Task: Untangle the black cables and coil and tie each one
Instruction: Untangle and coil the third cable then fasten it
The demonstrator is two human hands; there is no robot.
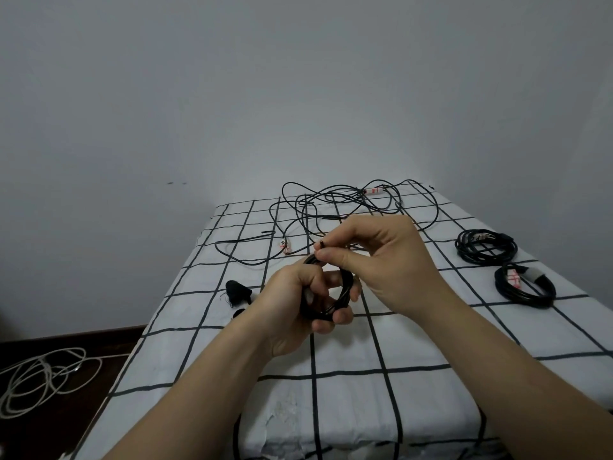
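Left hand (292,293) grips coiled black cable (341,293); right hand (381,257) pinches its end

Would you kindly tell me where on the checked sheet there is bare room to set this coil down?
Bare: the near sheet between the forearms, and the strip between the right hand and the coiled cables. Crowded: the far end under the tangled cables, and left by the small black pieces.

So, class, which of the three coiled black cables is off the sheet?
The coil in the left hand, its end pinched by the right hand; the far coil and the near coil lie on the sheet.
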